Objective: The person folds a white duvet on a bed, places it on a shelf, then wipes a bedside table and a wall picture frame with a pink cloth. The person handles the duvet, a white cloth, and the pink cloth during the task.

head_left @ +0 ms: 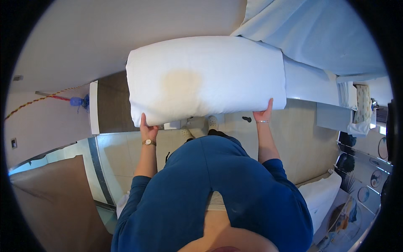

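Note:
A thick, folded white duvet [235,69] is held up in front of me, spanning from one hand to the other. On its surface, left of the middle, shows a tan patch. My left hand [149,131], with a watch at the wrist, grips the lower left corner, thumb on the face and fingers tucked beneath. At the lower right corner my right hand [264,114], wearing a bracelet, holds it the same way. The duvet hides most of the fingers and whatever is behind it.
Pale blue curtain fabric [323,38] hangs at the far right, above a white ledge [306,80]. To the left stands a dark brown surface [111,105] with a white edge. A small dark object [247,119] lies on the tiled floor [289,138]. Brown cloth [54,201] hangs near left.

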`<act>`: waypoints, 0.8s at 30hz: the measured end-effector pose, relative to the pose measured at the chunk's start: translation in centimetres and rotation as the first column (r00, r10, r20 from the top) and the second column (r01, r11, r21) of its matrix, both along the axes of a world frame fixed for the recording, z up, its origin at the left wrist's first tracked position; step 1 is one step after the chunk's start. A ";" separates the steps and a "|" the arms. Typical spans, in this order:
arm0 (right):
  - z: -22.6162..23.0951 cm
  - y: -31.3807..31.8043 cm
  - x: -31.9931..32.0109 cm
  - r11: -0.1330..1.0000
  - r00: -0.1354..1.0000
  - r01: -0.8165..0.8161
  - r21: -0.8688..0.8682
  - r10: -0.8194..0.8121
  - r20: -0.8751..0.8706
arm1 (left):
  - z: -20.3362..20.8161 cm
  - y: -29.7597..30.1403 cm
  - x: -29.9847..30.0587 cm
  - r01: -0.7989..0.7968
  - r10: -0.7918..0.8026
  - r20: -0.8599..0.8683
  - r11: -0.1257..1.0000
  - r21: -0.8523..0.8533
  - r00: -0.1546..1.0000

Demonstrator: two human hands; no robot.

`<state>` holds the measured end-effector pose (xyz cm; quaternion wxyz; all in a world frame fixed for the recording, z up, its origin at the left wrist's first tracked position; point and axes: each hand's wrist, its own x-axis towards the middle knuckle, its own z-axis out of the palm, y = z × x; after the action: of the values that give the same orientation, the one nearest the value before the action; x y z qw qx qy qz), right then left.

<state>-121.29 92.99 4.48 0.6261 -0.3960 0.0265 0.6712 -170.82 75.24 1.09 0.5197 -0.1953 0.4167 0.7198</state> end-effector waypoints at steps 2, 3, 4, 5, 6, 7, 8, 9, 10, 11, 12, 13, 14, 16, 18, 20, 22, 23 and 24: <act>0.3 1.2 0.2 0.999 1.000 0.009 0.035 -0.009 -0.005 | 1.7 1.7 -0.6 0.002 -0.002 -0.027 1.000 -0.006 1.000; 0.1 2.5 1.2 1.000 0.999 0.020 0.021 -0.021 0.033 | 4.0 3.3 -0.6 0.028 -0.029 -0.066 1.000 -0.008 0.997; -0.1 3.4 1.9 1.000 0.997 0.031 0.005 -0.031 0.070 | 6.5 5.0 -0.7 0.053 -0.054 -0.106 0.999 -0.013 0.993; 1.0 4.7 1.3 0.999 0.992 0.032 -0.009 -0.031 0.125 | 8.0 6.1 -2.1 0.077 -0.070 -0.123 0.996 0.053 0.990; 3.3 5.9 0.4 0.999 0.984 0.031 -0.026 -0.026 0.177 | 9.2 6.8 -3.7 0.100 -0.083 -0.146 0.988 0.114 0.986; 5.8 7.0 -0.3 1.000 0.988 0.024 -0.002 -0.024 0.153 | 11.1 7.8 -4.6 0.113 -0.085 -0.179 0.983 0.148 0.980; 8.2 7.3 -0.5 0.999 0.990 0.032 0.020 -0.034 0.134 | 13.2 8.6 -5.0 0.138 -0.100 -0.207 0.974 0.181 0.973; 10.2 6.8 -0.6 0.998 0.993 0.010 0.062 -0.018 0.116 | 15.7 8.9 -4.6 0.087 -0.056 -0.175 0.981 0.174 0.983; 12.1 6.2 -0.7 0.994 0.995 -0.009 0.109 -0.001 0.097 | 17.4 8.9 -4.0 0.036 -0.011 -0.144 0.985 0.171 0.990; 13.0 5.6 -0.7 0.986 0.997 -0.025 0.163 0.012 0.077 | 17.7 8.3 -3.6 0.036 0.006 -0.192 0.975 0.217 0.981; 12.2 5.0 -0.6 0.988 0.992 -0.042 0.151 0.023 0.125 | 16.3 7.4 -3.8 0.047 -0.009 -0.193 0.980 0.195 0.981; 9.9 4.2 -0.9 0.988 0.985 -0.069 0.136 0.046 0.165 | 13.1 5.8 -4.5 0.049 -0.014 -0.201 0.984 0.170 0.980; 7.2 3.6 -0.8 0.989 0.974 -0.086 0.117 0.059 0.218 | 9.1 4.6 -5.2 0.058 -0.029 -0.195 0.988 0.143 0.980; 0.4 1.8 1.4 0.973 0.986 -0.087 -0.216 0.115 0.122 | 1.8 2.4 -5.2 0.070 -0.072 -0.036 0.996 -0.057 0.997; -2.6 0.0 2.9 0.969 0.988 -0.081 -0.232 0.109 0.112 | -0.4 0.8 -4.8 0.106 -0.103 0.027 0.982 -0.158 0.994; -3.3 -0.4 3.0 0.956 0.988 -0.072 -0.284 0.107 0.109 | -1.8 -0.2 -6.5 0.134 -0.148 -0.055 0.970 -0.203 0.987; -3.5 -0.3 4.0 0.932 0.988 -0.009 -0.363 0.064 0.139 | -1.7 0.4 -6.1 0.109 -0.150 -0.170 0.967 -0.231 0.974; -3.4 -0.6 4.5 0.932 0.976 -0.008 -0.362 0.086 0.200 | -1.4 0.2 -6.1 0.169 -0.215 -0.216 0.962 -0.213 0.953; -2.8 -0.4 4.0 0.935 0.961 -0.022 -0.355 0.117 0.249 | -2.3 -0.2 -7.3 0.181 -0.248 -0.271 0.951 -0.249 0.930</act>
<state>-117.31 92.55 1.64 0.5194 -0.5879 0.0468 0.6184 -178.14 75.06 -1.22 0.5018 -0.0933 0.5864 0.6290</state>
